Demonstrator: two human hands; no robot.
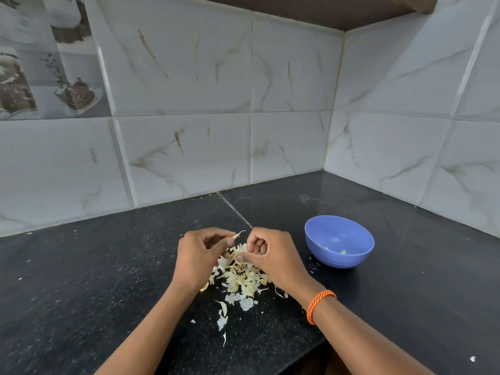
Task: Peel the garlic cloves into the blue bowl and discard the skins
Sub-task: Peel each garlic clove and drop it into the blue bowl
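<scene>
Garlic cloves point(343, 251), few, lie in the blue bowl point(351, 259); both hands point(198, 253) pinch skins point(240, 280) beside it.

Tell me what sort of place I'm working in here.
Most likely a home kitchen corner: a dark speckled stone countertop, marble-look tiled walls meeting at a corner, and a blue bowl beside a pile of garlic skins under both hands.

A home kitchen corner. The black speckled stone tabletop point(108, 266) runs into a corner of glossy white marbled wall tiles point(189, 77), some stained; a far-left tile point(48, 63) is printed with food pictures. Garlic skins point(240, 280) litter the tabletop beside a blue bowl point(339, 255).
</scene>
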